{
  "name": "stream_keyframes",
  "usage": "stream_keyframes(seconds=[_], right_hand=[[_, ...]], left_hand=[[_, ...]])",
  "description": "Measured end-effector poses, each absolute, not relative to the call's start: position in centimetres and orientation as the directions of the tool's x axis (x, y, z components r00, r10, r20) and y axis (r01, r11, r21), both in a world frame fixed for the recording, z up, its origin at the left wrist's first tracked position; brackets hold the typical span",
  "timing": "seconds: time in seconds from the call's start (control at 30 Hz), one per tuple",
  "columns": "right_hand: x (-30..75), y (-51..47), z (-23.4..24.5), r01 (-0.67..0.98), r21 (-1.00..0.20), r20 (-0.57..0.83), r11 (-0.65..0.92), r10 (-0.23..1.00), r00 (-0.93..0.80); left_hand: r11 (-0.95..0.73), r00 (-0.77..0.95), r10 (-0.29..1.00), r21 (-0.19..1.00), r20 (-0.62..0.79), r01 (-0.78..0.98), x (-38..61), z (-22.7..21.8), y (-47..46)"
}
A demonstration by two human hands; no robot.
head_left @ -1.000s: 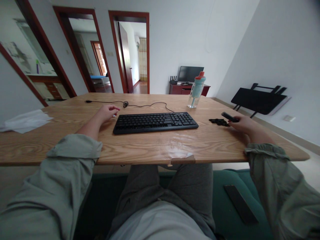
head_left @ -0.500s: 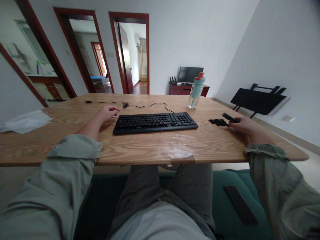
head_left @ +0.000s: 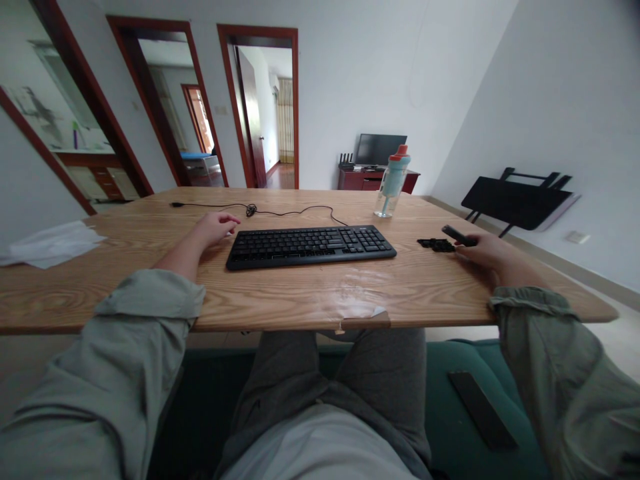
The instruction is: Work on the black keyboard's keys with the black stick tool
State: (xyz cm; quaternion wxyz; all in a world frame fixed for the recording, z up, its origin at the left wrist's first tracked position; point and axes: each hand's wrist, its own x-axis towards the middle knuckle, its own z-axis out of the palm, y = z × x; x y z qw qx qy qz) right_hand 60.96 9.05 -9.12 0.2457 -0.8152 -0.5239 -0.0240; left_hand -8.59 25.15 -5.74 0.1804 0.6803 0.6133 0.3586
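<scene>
A black keyboard [head_left: 310, 247] lies on the wooden table, and keys look absent along part of its near rows. Beside its left end rests my left hand [head_left: 216, 228], fingers curled together. A small whitish bit shows under the fingertips; what it is I cannot make out. Over on the right, my right hand [head_left: 485, 252] is closed on a short dark stick-shaped tool [head_left: 457, 235] that points left. Just below the tool's tip, a cluster of small black pieces [head_left: 436, 245], resembling loose keycaps, lies on the table. The hand's lower fingers are partly hidden.
A clear bottle with a red cap [head_left: 393, 183] stands behind the keyboard's right end. The keyboard cable [head_left: 290, 213] runs along the back. White tissue-like material [head_left: 53, 243] lies far left. A dark flat object [head_left: 483, 410] rests on the green seat [head_left: 450, 360].
My right hand and the dark tool have shifted very slightly left. My left hand and the keyboard have stayed in place.
</scene>
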Motion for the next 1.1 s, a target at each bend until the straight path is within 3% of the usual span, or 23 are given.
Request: stream_keyframes(seconds=[0.13,0.3,0.4,0.47,0.53,0.6,0.67,0.77,1.1], right_hand=[[60.3,9.4,-8.5,0.794,-0.392,0.176,-0.464,0.810,0.560],[57.4,8.9,-6.6,0.794,-0.442,0.360,-0.418,0.728,0.584],[53.6,9.4,-4.8,0.798,-0.556,0.532,-0.232,0.638,0.557],[50.1,10.4,-3.8,0.718,-0.695,0.547,0.031,0.671,0.500],[46.2,11.7,-3.1,0.614,-0.754,0.562,0.233,0.713,0.420],[42.2,12.7,-2.8,0.573,-0.756,0.538,0.317,0.800,0.267],[38.7,13.4,-2.8,0.546,-0.784,0.434,0.296,0.890,0.141],[35.4,13.5,-3.0,0.598,-0.758,0.344,0.259,0.938,0.030],[37.9,13.1,-4.6,0.693,-0.613,0.373,0.379,0.912,-0.169]], left_hand=[[-0.193,0.015,0.966,0.685,0.257,0.702,-8.5,-5.7,25.2],[-0.205,0.029,0.964,0.671,0.264,0.712,-8.6,-5.9,25.7],[-0.210,0.031,0.962,0.668,0.270,0.714,-8.1,-5.9,25.5],[-0.200,0.026,0.967,0.684,0.255,0.702,-7.6,-5.7,25.1],[-0.187,0.019,0.970,0.697,0.241,0.692,-7.1,-5.4,24.6],[-0.190,0.022,0.970,0.697,0.243,0.691,-7.0,-5.4,24.4],[-0.211,0.041,0.965,0.679,0.258,0.703,-7.2,-5.4,24.5],[-0.231,0.062,0.960,0.649,0.272,0.725,-7.6,-5.6,25.1],[-0.218,0.057,0.963,0.638,0.263,0.739,-7.1,-5.2,24.3]])
